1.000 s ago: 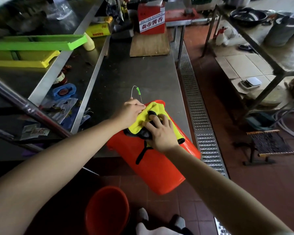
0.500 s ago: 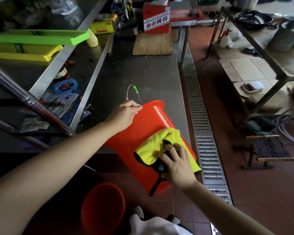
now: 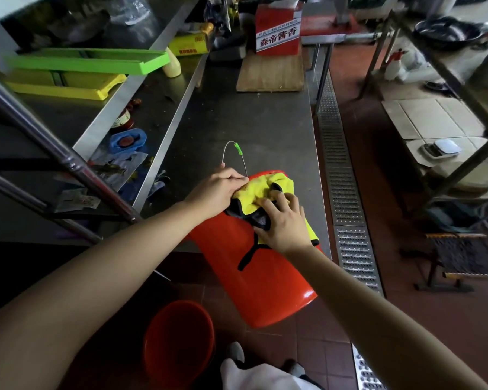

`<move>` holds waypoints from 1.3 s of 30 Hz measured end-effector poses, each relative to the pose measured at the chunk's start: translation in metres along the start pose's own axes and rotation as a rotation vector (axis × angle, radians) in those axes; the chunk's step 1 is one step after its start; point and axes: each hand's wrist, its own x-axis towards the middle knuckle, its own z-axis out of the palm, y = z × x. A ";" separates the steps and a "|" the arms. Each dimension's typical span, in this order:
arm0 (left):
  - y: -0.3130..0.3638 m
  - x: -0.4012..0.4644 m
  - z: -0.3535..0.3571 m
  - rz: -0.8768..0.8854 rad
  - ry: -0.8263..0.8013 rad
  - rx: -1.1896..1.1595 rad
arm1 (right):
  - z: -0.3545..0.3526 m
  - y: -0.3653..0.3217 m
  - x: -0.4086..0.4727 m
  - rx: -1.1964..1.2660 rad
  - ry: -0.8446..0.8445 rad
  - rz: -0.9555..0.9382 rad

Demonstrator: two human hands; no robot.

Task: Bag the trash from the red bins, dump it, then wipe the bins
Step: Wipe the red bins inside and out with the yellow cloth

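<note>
Since half a second ago the yellow cloth [image 3: 261, 192] has slid from the bin's base end back to its rim. That red bin [image 3: 268, 274] lies tilted over the worktop's [image 3: 254, 128] near edge, base toward the person. Right hand [image 3: 283, 223] presses flat; left hand [image 3: 219, 190] grips the rim. Open floor lies right.

Single head-worn wide view, looking forward and down, close over a steel counter [image 3: 254, 130], edges perhaps distorted

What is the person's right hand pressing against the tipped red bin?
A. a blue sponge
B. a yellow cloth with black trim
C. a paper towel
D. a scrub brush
B: the right hand lies on a yellow cloth edged in black, spread over the side of the red bin.
</note>
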 end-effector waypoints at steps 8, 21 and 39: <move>0.013 0.006 0.004 0.050 0.063 0.026 | 0.001 0.017 -0.105 -0.024 0.064 -0.085; 0.055 -0.008 0.011 0.036 -0.137 0.442 | 0.003 0.032 -0.169 -0.068 0.168 -0.121; 0.168 -0.188 0.104 -0.239 -0.237 0.299 | 0.007 0.034 -0.164 -0.009 0.219 -0.107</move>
